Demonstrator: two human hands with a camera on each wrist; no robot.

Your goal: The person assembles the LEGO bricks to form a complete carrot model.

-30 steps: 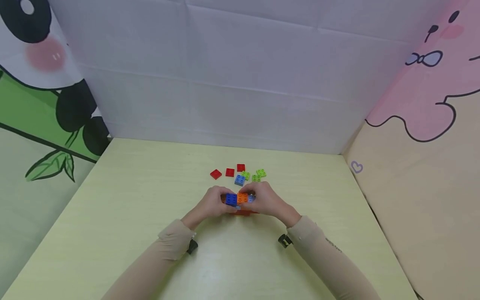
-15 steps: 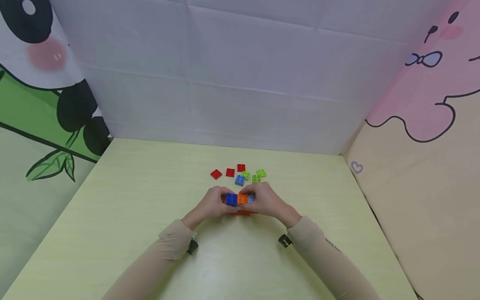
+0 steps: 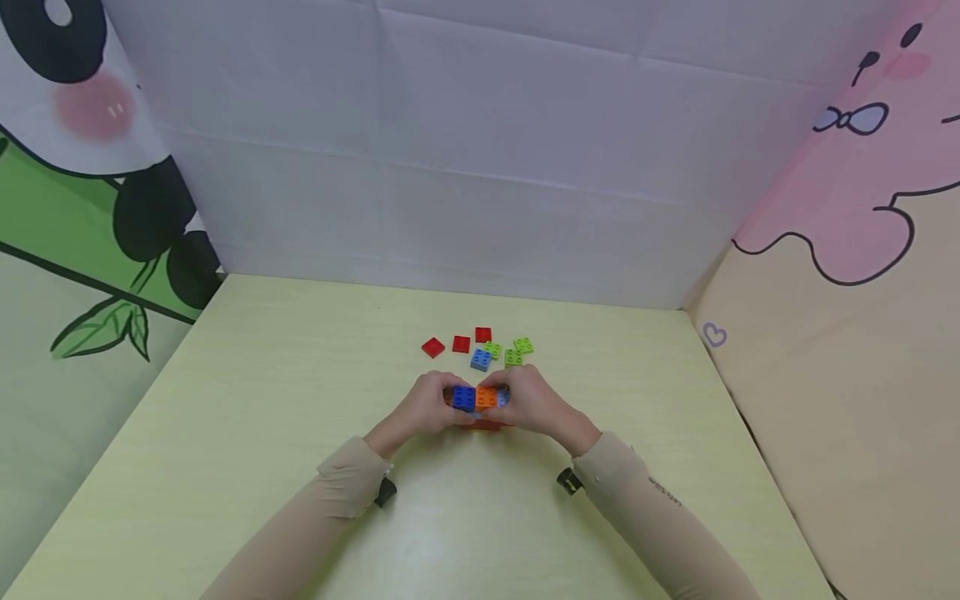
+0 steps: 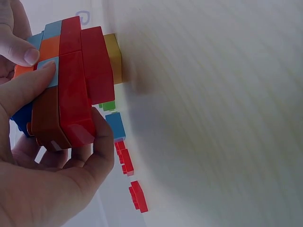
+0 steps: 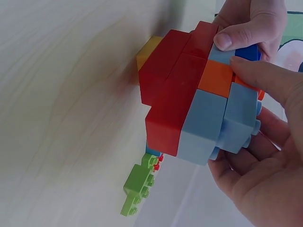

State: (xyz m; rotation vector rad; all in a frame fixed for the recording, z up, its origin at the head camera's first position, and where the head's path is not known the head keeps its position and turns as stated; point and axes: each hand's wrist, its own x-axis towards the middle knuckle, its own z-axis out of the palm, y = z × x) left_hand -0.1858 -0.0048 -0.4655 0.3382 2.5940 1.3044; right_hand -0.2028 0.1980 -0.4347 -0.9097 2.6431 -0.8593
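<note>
A stack of toy building bricks [image 3: 486,426] stands upright near the middle of the table, between both hands. Its yellow brick [image 5: 146,52] is at the bottom, red bricks [image 4: 75,85] above that, then brown, light blue and orange ones. On top, a dark blue brick [image 3: 464,398] and an orange brick [image 3: 486,398] sit side by side. My left hand [image 3: 426,407] grips the left end, fingers curled round the brown brick [image 4: 46,116]. My right hand [image 3: 534,402] grips the right end, around the light blue bricks [image 5: 203,123], its thumb against the near side.
Behind the stack lie loose bricks: red ones [image 3: 461,344], a blue one [image 3: 481,359] and lime green ones [image 3: 522,345]. A pale wall cloth [image 3: 450,208] rises along the far edge of the table [image 3: 300,375]. Printed panels flank both sides.
</note>
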